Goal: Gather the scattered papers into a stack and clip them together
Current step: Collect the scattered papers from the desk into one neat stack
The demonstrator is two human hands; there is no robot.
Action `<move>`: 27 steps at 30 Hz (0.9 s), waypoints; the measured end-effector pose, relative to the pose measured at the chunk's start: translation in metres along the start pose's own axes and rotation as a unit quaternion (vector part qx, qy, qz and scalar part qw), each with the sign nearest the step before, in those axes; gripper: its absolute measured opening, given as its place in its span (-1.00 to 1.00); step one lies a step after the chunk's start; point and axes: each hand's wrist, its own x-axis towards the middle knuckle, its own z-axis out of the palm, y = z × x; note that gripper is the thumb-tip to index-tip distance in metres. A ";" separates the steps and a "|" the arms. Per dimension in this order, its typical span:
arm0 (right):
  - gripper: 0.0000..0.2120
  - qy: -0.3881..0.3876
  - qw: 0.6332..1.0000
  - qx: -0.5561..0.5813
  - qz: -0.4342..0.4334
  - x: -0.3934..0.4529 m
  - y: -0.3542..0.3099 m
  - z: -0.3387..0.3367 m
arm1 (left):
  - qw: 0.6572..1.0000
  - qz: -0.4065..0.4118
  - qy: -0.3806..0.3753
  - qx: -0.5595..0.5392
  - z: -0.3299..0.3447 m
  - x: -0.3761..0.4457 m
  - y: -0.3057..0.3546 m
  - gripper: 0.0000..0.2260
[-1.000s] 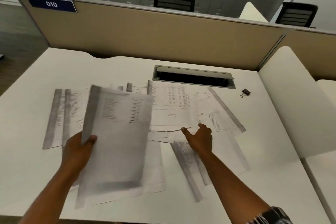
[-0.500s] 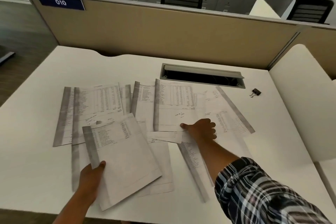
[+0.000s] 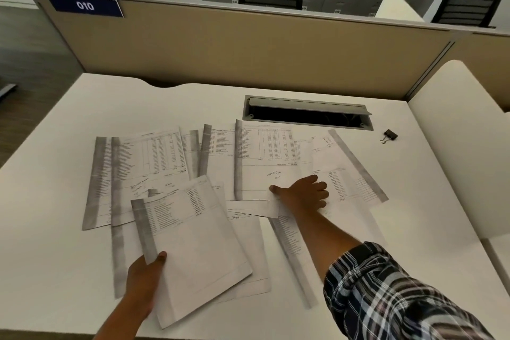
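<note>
Here left hand (image 3: 143,281) pinches flat printed sheets (image 3: 193,251); right hand (image 3: 302,196) splays on papers (image 3: 265,163).

Print on the papers (image 3: 265,152) is too small to read.

Blue sign (image 3: 85,5) reads "010"; print on papers (image 3: 265,157) seems illegible.

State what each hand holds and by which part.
Left hand pinches a small sheaf of white printed sheets at its near left corner. Right hand lies flat on a white printed sheet, gripping nothing.
</note>
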 end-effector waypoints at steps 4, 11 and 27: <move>0.11 -0.015 1.000 0.012 -0.012 0.004 0.000 -0.007 | 0.999 0.028 -0.007 0.017 0.000 -0.002 0.002 -0.74; -0.34 -0.093 0.985 0.136 -0.058 0.011 0.008 -0.013 | 0.999 0.041 -0.015 0.012 0.001 -0.002 0.001 -0.74; -0.50 -0.208 0.815 0.536 -0.074 0.017 0.054 -0.023 | 0.997 0.067 -0.034 -0.001 -0.003 -0.009 0.005 -0.71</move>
